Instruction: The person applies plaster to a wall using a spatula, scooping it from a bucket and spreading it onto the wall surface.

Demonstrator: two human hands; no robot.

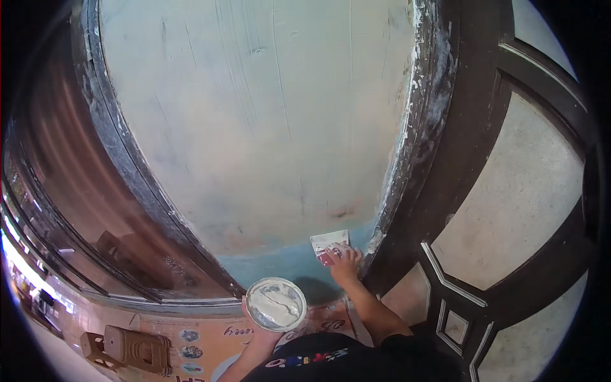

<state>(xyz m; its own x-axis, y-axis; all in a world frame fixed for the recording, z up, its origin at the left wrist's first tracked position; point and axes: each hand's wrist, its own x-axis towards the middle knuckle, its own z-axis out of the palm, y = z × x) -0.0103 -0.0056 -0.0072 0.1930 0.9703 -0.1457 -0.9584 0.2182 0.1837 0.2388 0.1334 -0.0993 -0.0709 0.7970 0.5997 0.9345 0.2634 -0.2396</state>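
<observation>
Your right hand [345, 258] pinches the scraper [330, 239] between its fingers, blade toward the panel [267, 159], apparently for control. Your left hand [265, 334] supports the bowl [275, 279] nearby, visible fingers curled alongside, presumably keeping the paste [275, 309] within reach.

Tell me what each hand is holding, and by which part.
Right hand: a scraper, by its red end. Left hand: a bowl, held at its side and apparently from below.
</observation>
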